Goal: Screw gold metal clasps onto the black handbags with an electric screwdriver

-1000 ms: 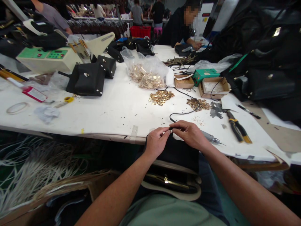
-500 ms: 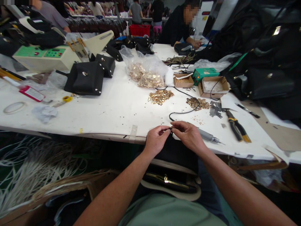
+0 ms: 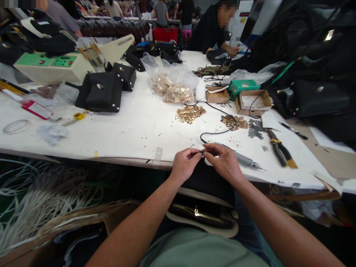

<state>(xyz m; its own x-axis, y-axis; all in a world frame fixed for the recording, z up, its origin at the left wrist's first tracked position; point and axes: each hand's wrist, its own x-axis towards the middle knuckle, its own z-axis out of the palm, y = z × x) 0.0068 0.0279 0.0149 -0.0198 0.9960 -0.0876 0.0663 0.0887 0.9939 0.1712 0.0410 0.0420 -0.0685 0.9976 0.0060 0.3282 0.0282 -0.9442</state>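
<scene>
My left hand [image 3: 185, 165] and my right hand [image 3: 224, 162] meet just above the table's front edge, their fingertips pinching a thin black strip [image 3: 202, 151] from both sides. Most of the strip is hidden by my fingers. A black leather handbag [image 3: 207, 181] rests on my lap below my hands, with a gold bar clasp [image 3: 197, 212] on its pale flap. Just beyond my right hand lies a grey pen-shaped heated tool [image 3: 244, 159], with its black cord [image 3: 218, 132] curving across the white table [image 3: 133, 137].
Loose gold metal fittings lie in piles [image 3: 190, 114] on the table, beside a plastic bag of them [image 3: 171, 87]. Yellow-handled pliers [image 3: 280, 154] lie to the right. Finished black bags [image 3: 100, 92] stand at the left by a machine [image 3: 52, 68]. A co-worker [image 3: 211, 33] works across the table.
My hands stay pinched on the black strip and have shifted only slightly. The whole view has drifted a little, with the table's contents sitting slightly higher and further left.
</scene>
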